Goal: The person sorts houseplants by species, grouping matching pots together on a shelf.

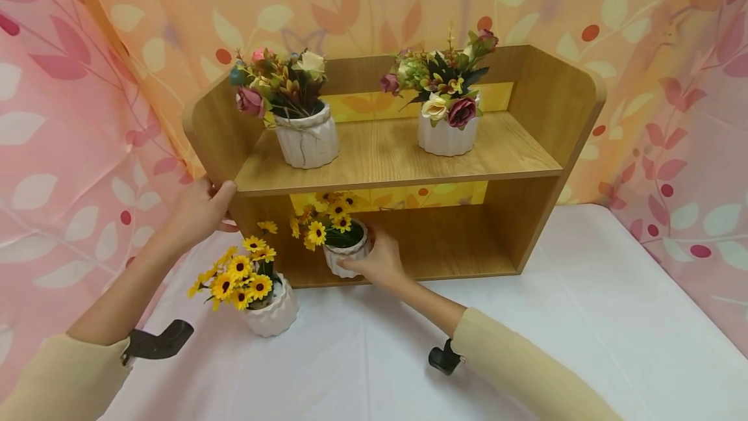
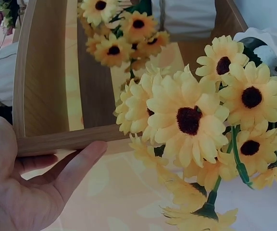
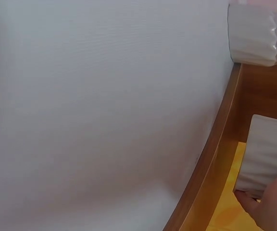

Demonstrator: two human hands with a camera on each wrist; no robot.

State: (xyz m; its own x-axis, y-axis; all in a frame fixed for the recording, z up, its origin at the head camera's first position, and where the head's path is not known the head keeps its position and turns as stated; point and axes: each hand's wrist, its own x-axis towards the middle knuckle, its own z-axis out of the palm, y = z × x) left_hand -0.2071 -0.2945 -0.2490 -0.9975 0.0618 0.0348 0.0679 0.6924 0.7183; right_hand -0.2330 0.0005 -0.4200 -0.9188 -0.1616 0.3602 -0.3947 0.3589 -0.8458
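Observation:
My right hand (image 1: 380,258) grips the white ribbed pot (image 1: 349,253) of a small yellow sunflower plant, its fingers round the side. This pot tilts left within the lower compartment of a wooden shelf (image 1: 444,245); the right wrist view shows its white wall (image 3: 266,151) with fingers along it. My left hand (image 1: 201,210) holds the shelf's left side panel near the front edge, fingers along its outer face (image 2: 37,187). In front of the shelf's lower left corner, a second potted sunflower (image 1: 271,310) stands on the white table, its blooms (image 2: 189,120) large in the left wrist view.
On the upper board stand two white pots of mixed artificial flowers, one left (image 1: 306,141) and one right (image 1: 448,132). A white cloth covers the table (image 1: 374,362). Floral curtains (image 1: 397,5) hang behind and at both sides. Black wrist devices (image 1: 158,341) sit at both sleeves.

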